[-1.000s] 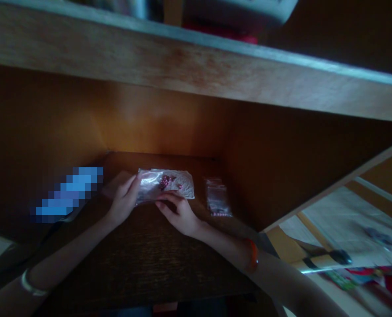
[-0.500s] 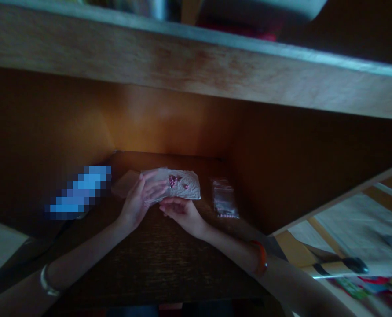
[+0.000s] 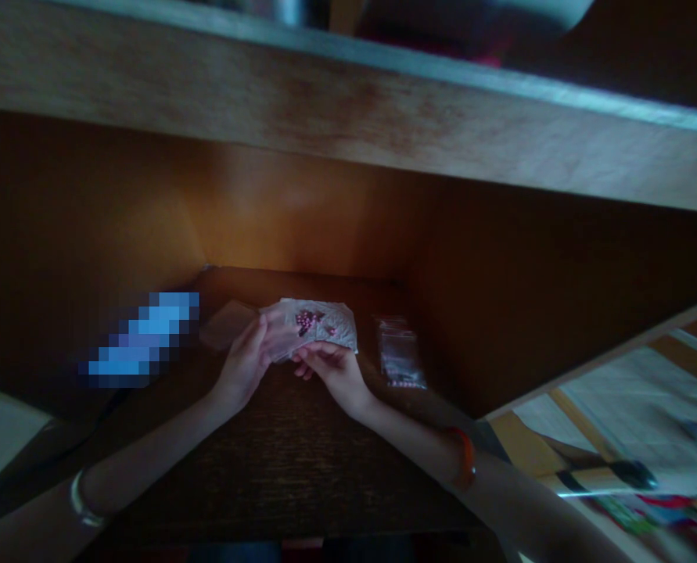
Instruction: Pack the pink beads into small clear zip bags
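Observation:
Over the dark wooden table, my left hand (image 3: pixel 243 361) holds a small clear plastic bag (image 3: pixel 282 330), its thumb on the near side and the other fingers partly seen through the film. At the bag's lower edge, my right hand (image 3: pixel 337 377) is closed, with thumb and forefinger pinched on it; any small piece between those fingertips is too small to see. Just beyond the hands is a white, quilted-looking sheet of paper towel (image 3: pixel 343 317). Pink beads (image 3: pixel 307 320) lie on it in a small heap, with a few apart to the right.
To the right lies a stack of clear zip bags (image 3: pixel 400 352) with a pink row along its near edge. A blurred-out blue object (image 3: pixel 149 336) is at the left, with a pale sheet (image 3: pixel 228 324) beside the hand. Wooden panels enclose both sides; a shelf edge (image 3: pixel 348 117) crosses above.
My left hand's spread fingers have closed in on the bag. My right hand has moved slightly up and its fingers have come together at the bag's edge. More beads are visible.

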`<state>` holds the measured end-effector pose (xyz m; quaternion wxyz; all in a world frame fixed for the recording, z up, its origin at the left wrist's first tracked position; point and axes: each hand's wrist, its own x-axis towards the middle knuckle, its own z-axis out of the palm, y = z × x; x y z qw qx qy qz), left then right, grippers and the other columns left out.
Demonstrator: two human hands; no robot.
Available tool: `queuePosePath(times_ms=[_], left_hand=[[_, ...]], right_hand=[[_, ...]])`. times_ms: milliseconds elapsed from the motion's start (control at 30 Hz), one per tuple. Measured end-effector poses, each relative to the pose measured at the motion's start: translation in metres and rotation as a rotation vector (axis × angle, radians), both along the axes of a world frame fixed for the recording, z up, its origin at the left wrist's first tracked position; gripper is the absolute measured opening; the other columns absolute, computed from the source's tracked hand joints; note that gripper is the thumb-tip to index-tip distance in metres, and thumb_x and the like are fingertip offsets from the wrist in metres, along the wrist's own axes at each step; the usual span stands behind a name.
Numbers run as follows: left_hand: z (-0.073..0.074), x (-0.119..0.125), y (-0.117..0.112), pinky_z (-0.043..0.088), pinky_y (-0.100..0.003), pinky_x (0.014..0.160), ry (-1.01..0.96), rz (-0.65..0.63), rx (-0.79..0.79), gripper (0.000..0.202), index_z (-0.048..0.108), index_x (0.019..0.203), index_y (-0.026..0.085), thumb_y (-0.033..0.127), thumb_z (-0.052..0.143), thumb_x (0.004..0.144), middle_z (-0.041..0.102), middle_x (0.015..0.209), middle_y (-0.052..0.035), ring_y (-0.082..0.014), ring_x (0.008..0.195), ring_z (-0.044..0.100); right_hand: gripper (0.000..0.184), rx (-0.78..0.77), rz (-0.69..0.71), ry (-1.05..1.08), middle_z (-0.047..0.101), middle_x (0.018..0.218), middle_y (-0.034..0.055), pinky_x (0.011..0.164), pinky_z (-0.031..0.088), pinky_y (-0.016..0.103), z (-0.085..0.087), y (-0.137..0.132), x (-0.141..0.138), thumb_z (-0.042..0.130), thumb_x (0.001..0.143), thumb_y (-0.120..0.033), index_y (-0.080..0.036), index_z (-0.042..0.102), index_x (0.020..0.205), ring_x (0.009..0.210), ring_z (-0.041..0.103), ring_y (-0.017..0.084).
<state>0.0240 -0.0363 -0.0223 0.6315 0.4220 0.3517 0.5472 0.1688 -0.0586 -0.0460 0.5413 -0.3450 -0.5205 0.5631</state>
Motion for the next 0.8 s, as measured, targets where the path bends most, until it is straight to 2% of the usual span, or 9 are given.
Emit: queuePosePath(times_ms=[100,233,333,400,500,567,667,800], left_hand=[[-0.009,-0.001,0.000,0.050,-0.041,0.085,0.147,0.133,0.112,0.043,0.052,0.117,0.019,0.045,0.052,0.084,0.064,0.109,-0.0096,-0.0263,0.102,0.061],[-0.016,-0.006,-0.002,0.043,-0.043,0.095,0.428,0.384,0.399,0.055,0.037,0.131,0.026,0.037,0.058,0.081,0.046,0.132,-0.0088,-0.0252,0.116,0.050],[-0.010,-0.008,-0.007,0.038,-0.045,0.100,0.643,0.484,0.627,0.061,0.031,0.135,0.027,0.032,0.060,0.081,0.034,0.139,-0.0095,-0.0258,0.123,0.041],[-0.004,-0.009,-0.011,0.033,-0.047,0.102,0.803,0.522,0.743,0.057,0.037,0.131,0.027,0.030,0.061,0.080,0.034,0.139,-0.0093,-0.0268,0.126,0.036],[0.003,-0.008,-0.018,0.029,-0.050,0.100,1.000,0.380,0.897,0.026,0.057,0.107,0.026,0.027,0.061,0.081,0.049,0.128,-0.0057,-0.0259,0.119,0.045],[0.002,-0.007,-0.020,0.030,-0.050,0.097,1.048,0.260,0.965,0.012,0.061,0.093,0.025,0.025,0.061,0.081,0.061,0.112,-0.0027,-0.0234,0.106,0.055],[-0.003,-0.005,-0.019,0.037,-0.044,0.090,0.984,0.180,0.953,0.013,0.061,0.093,0.024,0.024,0.062,0.081,0.068,0.093,-0.0006,-0.0196,0.090,0.061],[-0.005,-0.005,-0.016,0.046,-0.031,0.078,0.808,0.058,0.819,0.012,0.063,0.094,0.021,0.023,0.056,0.085,0.067,0.090,-0.0021,-0.0157,0.084,0.062]], right_hand=[[0.020,-0.011,-0.070,-0.014,0.064,0.070,0.0000,0.050,0.045,0.023,0.003,-0.001,0.000,0.064,0.075,-0.038,-0.018,0.064,0.074,0.054,0.056,0.009],[0.020,0.007,-0.139,-0.026,0.059,0.066,-0.0020,0.052,0.046,0.022,0.004,-0.003,0.000,0.064,0.075,-0.039,-0.019,0.059,0.072,0.056,0.054,0.009],[0.020,0.060,-0.182,-0.059,0.056,0.064,-0.0029,0.053,0.046,0.023,0.004,-0.005,0.000,0.063,0.076,-0.039,-0.020,0.056,0.072,0.057,0.053,0.010],[0.020,0.108,-0.208,-0.093,0.055,0.064,-0.0028,0.054,0.045,0.023,0.004,-0.007,0.000,0.061,0.077,-0.038,-0.020,0.055,0.072,0.058,0.052,0.010],[0.017,0.184,-0.242,-0.116,0.055,0.066,-0.0023,0.057,0.044,0.024,0.007,-0.008,0.000,0.060,0.079,-0.034,-0.020,0.056,0.071,0.060,0.051,0.010],[0.016,0.222,-0.259,-0.109,0.055,0.066,-0.0022,0.060,0.044,0.024,0.009,-0.009,0.001,0.059,0.080,-0.032,-0.020,0.057,0.071,0.062,0.052,0.010],[0.015,0.236,-0.263,-0.113,0.056,0.066,-0.0022,0.062,0.044,0.025,0.011,-0.011,0.001,0.059,0.080,-0.031,-0.020,0.058,0.071,0.063,0.052,0.011],[0.013,0.232,-0.269,-0.117,0.056,0.065,-0.0026,0.062,0.044,0.026,0.011,-0.011,0.001,0.060,0.080,-0.029,-0.020,0.059,0.070,0.061,0.051,0.011]])
